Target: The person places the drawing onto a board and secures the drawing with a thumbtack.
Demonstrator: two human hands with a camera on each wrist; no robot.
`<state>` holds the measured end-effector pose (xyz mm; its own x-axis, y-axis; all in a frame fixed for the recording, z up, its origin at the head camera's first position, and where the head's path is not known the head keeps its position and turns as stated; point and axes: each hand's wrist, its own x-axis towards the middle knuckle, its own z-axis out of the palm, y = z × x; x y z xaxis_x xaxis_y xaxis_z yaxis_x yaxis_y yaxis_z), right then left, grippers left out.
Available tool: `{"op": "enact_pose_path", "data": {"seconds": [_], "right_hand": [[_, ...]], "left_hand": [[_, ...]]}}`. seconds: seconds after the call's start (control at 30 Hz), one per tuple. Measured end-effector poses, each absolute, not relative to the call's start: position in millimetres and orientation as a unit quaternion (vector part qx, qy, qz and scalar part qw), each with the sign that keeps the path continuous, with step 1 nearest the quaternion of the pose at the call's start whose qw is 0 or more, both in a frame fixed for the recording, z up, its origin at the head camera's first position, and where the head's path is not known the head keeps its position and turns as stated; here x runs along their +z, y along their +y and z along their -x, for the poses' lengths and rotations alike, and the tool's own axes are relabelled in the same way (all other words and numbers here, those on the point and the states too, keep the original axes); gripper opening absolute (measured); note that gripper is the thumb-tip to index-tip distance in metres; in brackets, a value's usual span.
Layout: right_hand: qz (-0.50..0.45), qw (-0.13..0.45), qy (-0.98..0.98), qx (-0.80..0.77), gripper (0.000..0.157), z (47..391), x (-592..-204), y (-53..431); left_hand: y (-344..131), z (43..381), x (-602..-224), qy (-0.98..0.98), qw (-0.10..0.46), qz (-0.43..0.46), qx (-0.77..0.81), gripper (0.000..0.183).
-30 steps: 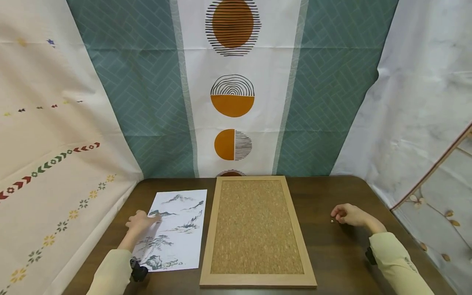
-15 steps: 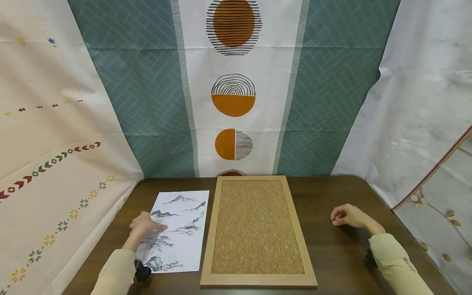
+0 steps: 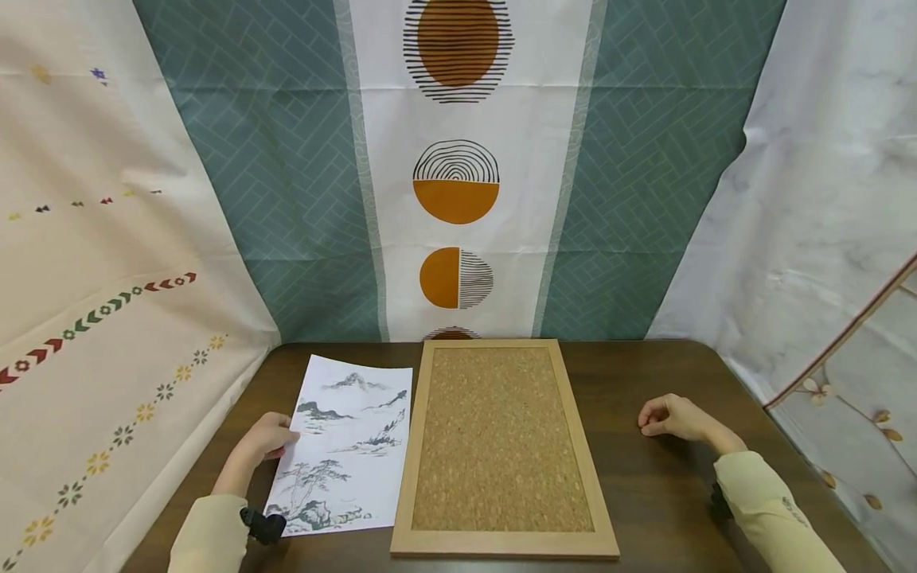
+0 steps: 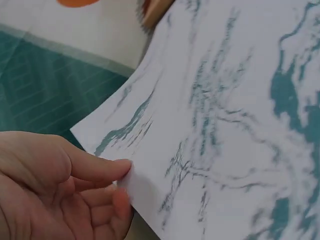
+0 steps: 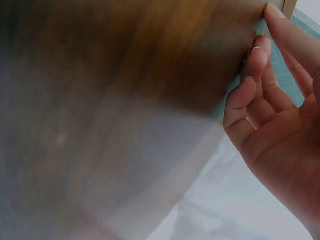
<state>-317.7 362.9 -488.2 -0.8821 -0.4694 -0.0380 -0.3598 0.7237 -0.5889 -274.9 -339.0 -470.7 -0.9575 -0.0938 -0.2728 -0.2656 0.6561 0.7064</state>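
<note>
My left hand [image 3: 263, 438] pinches the left edge of a sheet of paper [image 3: 358, 473] printed with an ink-style landscape of mountains and trees. In the left wrist view, thumb and fingers grip that edge, and the sheet bends a little. To the right of the sheet lies a cork board [image 3: 501, 438] in a light wooden frame. My right hand [image 3: 673, 418] stays low over the table's right side, its fingers loosely curled. The right wrist view shows a gap between thumb and index finger, with nothing visible in it.
All of this is on a dark brown table [image 3: 609, 374]. A green-and-white patterned cloth [image 3: 458, 119] hangs behind it, with pale cloths at both sides. A black wrist camera [image 3: 263, 525] sits close to the sheet's lower left corner.
My left hand has gone from lying over the sheet to pinching its left edge, and the sheet's far left corner has lifted. The tiny shiny thing by my right fingertips has dropped from sight.
</note>
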Motion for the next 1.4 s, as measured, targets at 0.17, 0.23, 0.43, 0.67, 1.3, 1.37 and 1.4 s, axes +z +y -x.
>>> {"op": "enact_pose_path", "data": {"seconds": [0.17, 0.23, 0.43, 0.67, 1.3, 1.37, 1.4], "right_hand": [[0.227, 0.084, 0.924, -0.296, 0.011, 317, -487, 359], [0.228, 0.079, 0.924, -0.295, 0.011, 317, -487, 358], [0.229, 0.062, 0.928, -0.287, 0.01, 318, -485, 355], [0.237, 0.091, 0.898, -0.359, 0.01, 324, -476, 352], [0.271, 0.146, 0.829, -0.467, 0.017, 352, -468, 307], [0.277, 0.136, 0.835, -0.456, 0.02, 354, -469, 301], [0.278, 0.131, 0.839, -0.449, 0.021, 356, -469, 298]], "left_hand": [[-355, 270, -466, 0.894, 0.109, 0.081, 0.427, 0.027], [-362, 269, -462, 0.895, 0.1, 0.079, 0.428, 0.037], [-374, 268, -456, 0.898, 0.08, 0.088, 0.424, 0.045], [-361, 275, -453, 0.871, 0.089, 0.088, 0.475, 0.044], [-231, 320, -476, 0.808, 0.144, 0.049, 0.57, 0.034], [-220, 321, -478, 0.805, 0.153, 0.039, 0.572, 0.032], [-216, 321, -479, 0.803, 0.156, 0.035, 0.574, 0.03]]}}
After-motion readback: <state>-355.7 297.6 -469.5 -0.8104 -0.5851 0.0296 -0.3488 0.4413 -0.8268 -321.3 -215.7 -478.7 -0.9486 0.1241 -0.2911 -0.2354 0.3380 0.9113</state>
